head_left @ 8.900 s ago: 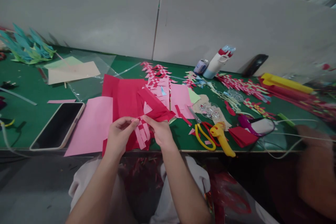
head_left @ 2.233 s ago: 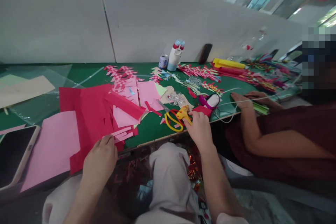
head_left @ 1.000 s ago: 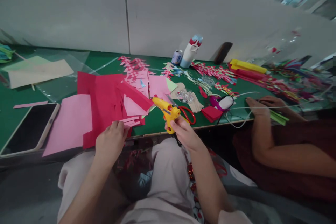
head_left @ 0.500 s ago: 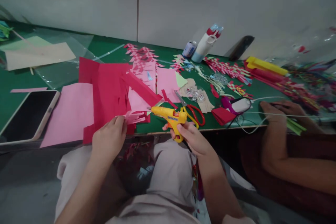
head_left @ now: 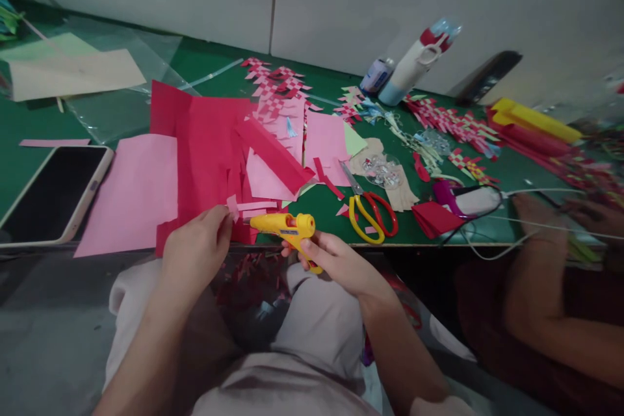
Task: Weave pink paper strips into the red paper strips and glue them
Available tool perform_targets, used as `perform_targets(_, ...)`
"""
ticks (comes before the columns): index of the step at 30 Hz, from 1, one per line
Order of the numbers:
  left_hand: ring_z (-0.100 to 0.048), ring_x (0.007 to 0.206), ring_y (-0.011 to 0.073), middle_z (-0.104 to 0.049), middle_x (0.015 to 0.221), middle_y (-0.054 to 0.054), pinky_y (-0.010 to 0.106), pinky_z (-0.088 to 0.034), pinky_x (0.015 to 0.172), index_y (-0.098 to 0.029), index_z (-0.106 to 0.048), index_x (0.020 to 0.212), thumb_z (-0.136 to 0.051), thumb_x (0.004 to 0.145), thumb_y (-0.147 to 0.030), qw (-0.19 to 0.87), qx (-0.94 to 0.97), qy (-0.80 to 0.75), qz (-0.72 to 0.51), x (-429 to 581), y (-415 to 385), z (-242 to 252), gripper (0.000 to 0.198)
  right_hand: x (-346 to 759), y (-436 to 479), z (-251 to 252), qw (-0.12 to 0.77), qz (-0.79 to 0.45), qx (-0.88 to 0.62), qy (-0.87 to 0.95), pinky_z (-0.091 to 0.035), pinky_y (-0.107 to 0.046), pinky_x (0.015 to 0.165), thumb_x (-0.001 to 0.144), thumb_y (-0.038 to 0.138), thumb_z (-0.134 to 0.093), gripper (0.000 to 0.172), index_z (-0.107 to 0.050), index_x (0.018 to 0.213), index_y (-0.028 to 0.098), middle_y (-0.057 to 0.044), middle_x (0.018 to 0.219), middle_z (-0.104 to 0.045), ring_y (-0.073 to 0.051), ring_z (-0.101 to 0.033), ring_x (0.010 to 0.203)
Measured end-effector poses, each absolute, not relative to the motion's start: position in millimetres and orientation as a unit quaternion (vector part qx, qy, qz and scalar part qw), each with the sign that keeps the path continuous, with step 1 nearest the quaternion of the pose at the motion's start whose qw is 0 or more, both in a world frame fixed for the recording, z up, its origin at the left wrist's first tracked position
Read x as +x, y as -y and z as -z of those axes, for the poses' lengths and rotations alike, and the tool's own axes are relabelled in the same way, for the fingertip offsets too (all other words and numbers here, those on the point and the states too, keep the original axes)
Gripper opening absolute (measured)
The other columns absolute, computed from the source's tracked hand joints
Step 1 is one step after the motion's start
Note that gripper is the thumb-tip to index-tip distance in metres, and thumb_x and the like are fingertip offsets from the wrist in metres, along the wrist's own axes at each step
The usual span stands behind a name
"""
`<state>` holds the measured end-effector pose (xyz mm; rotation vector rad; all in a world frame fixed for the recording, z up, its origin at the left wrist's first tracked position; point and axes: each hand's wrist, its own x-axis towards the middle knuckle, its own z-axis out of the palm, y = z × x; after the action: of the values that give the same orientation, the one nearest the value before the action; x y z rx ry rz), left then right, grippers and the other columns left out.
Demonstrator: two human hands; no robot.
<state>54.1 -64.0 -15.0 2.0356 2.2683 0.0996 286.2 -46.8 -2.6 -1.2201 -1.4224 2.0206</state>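
Note:
My right hand (head_left: 331, 263) grips a yellow glue gun (head_left: 285, 225) by its handle, nozzle pointing left at the table's front edge. My left hand (head_left: 197, 250) pinches the end of a woven piece of pink and red paper strips (head_left: 253, 208); the nozzle tip sits just right of those fingers. Red paper sheets (head_left: 205, 143) and a pink sheet (head_left: 134, 192) lie on the green table (head_left: 29, 136) behind my hands.
A phone (head_left: 49, 192) lies at the left. Scissors with red and yellow handles (head_left: 370, 208), a white bottle (head_left: 414, 62), woven paper pieces (head_left: 451, 123) and yellow rolls (head_left: 536, 118) lie to the right. Another person's arm (head_left: 550, 279) rests at the right edge, over white cords.
My right hand picked the glue gun up from beside the scissors and carried it left to the woven strips. My left hand lifted the strips' end slightly.

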Motion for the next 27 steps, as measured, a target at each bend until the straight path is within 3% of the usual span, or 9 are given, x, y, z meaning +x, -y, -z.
perform_targets(6,-0.064,0.073,0.0196,-0.069,0.088,0.005,0.028,-0.026,0.050,-0.020,-0.058,0.094,-0.034,0.094,-0.035,0.051,0.660,-0.749,-0.021,56.5,64.1,15.6,0.029,277.2,43.5,1.3,0.167,-0.674,-0.439,0.570,-0.035,-0.022,0.055,0.090,0.047,-0.047,0.042,-0.061,0.108,0.012,-0.004,0.081,-0.060,-0.009,-0.044,0.064)
perform_targets(12,-0.063,0.074,0.0195,-0.068,0.087,0.005,0.028,-0.028,0.051,-0.020,-0.058,0.093,-0.032,0.094,-0.036,0.057,0.668,-0.740,-0.052,54.0,65.0,19.2,0.030,276.2,42.7,-2.3,0.141,-0.629,-0.463,0.609,-0.040,-0.024,0.063,0.094,0.042,-0.042,0.036,-0.059,0.105,0.013,-0.007,0.091,-0.063,-0.010,-0.048,0.067)
perform_targets(17,-0.063,0.072,0.0191,-0.068,0.088,0.005,0.028,-0.030,0.051,-0.020,-0.059,0.094,-0.033,0.093,-0.036,0.071,0.664,-0.743,-0.048,52.5,64.6,20.6,0.031,275.1,41.6,-7.5,0.125,-0.594,-0.478,0.635,-0.042,-0.026,0.066,0.095,0.042,-0.041,0.031,-0.058,0.091,0.015,-0.005,0.080,-0.060,-0.012,-0.050,0.068)
perform_targets(27,-0.064,0.073,0.0197,-0.069,0.086,0.004,0.028,-0.026,0.050,-0.020,-0.057,0.091,-0.035,0.094,-0.034,0.058,0.673,-0.735,-0.052,52.1,65.1,21.5,0.026,275.3,41.8,-7.5,0.101,-0.552,-0.486,0.670,-0.039,-0.026,0.064,0.096,0.041,-0.037,0.030,-0.053,0.086,0.017,-0.003,0.075,-0.056,-0.013,-0.050,0.068)
